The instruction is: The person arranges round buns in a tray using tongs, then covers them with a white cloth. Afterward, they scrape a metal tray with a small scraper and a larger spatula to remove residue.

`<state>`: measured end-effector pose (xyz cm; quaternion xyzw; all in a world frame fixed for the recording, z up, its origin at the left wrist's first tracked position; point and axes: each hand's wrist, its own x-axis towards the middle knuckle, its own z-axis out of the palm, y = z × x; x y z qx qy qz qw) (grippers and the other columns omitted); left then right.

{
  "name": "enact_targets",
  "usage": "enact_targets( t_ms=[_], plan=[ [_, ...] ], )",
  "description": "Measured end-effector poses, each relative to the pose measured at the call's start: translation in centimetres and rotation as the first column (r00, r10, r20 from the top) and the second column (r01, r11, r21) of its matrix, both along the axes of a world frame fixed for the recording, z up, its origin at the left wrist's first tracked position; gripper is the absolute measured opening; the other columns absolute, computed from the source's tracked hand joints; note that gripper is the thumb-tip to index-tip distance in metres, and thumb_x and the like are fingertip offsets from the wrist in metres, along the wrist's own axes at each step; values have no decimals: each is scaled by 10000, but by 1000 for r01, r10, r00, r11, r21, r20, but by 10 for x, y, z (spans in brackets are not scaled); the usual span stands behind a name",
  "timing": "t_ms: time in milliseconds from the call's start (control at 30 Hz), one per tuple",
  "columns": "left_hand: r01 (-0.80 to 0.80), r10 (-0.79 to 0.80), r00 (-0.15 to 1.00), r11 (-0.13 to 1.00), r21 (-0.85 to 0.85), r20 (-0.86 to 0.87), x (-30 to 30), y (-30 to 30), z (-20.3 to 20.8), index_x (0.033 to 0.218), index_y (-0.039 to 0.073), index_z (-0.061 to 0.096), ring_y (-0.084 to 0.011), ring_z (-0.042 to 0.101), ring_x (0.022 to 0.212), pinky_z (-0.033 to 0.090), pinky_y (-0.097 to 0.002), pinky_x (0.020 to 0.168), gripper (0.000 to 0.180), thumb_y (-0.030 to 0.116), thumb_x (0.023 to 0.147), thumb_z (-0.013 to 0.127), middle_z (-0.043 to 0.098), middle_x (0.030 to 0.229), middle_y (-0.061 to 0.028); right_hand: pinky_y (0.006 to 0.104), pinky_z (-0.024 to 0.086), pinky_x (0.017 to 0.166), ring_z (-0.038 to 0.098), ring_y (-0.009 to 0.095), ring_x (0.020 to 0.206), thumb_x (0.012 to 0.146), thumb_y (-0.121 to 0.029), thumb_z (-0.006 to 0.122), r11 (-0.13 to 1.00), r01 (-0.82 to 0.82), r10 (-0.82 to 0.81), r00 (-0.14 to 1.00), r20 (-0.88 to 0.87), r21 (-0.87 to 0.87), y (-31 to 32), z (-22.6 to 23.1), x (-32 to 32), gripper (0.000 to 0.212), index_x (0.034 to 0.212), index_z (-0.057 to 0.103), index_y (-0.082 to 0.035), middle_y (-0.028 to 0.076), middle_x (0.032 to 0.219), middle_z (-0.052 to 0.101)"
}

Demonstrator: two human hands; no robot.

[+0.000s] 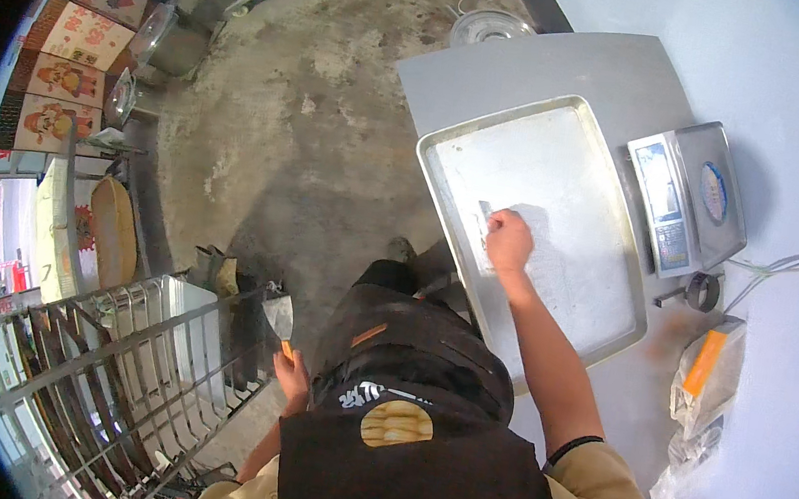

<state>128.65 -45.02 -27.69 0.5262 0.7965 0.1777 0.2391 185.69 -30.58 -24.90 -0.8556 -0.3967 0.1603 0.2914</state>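
In my left hand [294, 379], down beside the rack at the left, is a scraper [279, 319] with a flat metal blade and an orange handle. The fingers are wrapped round that handle, and the blade points away from me. My right hand [510, 241] is over the left part of a large, shallow metal baking tray [602, 322]. Its fingers are closed, and a small pale strip shows at the fingertips against the tray. What that strip is, I cannot make out. Light scuffs and smears mark the tray's surface.
The tray lies on a grey table [545, 62] against the wall. Right of it stand a scale [683, 201], a dark ring-shaped tool [702, 291] and an orange-and-white package [706, 376]. A metal rack [120, 344] holding trays is at the left, with printed boxes [69, 80] beyond.
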Motion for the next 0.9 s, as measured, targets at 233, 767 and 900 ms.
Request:
enact_targets(
  t_ms=[233,767,900],
  plan=[
    [-257,200,877,964,75,437,-44,-79,-27,1231,-95,640,-373,619,1056,486,-464,951,454,307,1044,738,613,1094,-212,489,568,762,725,380,873,884,-85,687,997,3,4,996,-84,81,-12,-1,-2,98,905,780,-110,127,933,758],
    [-261,260,849,963,-64,461,1,-40,29,1083,54,552,-82,513,637,413,-264,550,255,279,1092,671,597,847,-5,482,564,799,719,384,920,894,-82,729,1000,-8,8,1000,27,9,-87,12,5,44,912,769,-75,147,965,750],
    [-253,251,817,965,-69,520,-3,-28,20,1100,57,561,-85,535,651,454,-264,567,267,297,1093,678,612,872,-11,476,570,832,732,393,956,898,-86,729,990,-111,111,994,-9,-84,-85,17,-38,88,967,779,-65,157,1013,765]
  ],
)
